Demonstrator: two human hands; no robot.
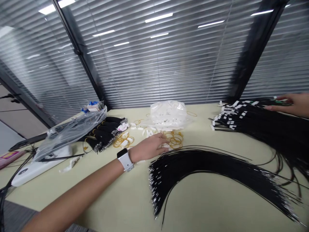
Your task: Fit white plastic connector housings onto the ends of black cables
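Note:
My left hand (153,146), with a watch (125,159) on its wrist, reaches to the middle of the table. Its fingers are apart, over small white pieces (166,146) and beside yellow rubber bands (175,140). In front of it lies a curved bundle of thin black cables (200,162) with shiny metal ends. At the far right edge, my right hand (293,103) has thumb and fingers around some black wires (282,102) on top of a pile of black cables with white tags (231,116). Part of this hand is cut off by the frame.
A clear plastic bag of white pieces (169,112) stands against the blinds (169,71). At left are tied black bundles (106,132), a plastic sheet (72,132), a white device (43,166) and more rubber bands (119,140). Loose cables (280,164) trail at right.

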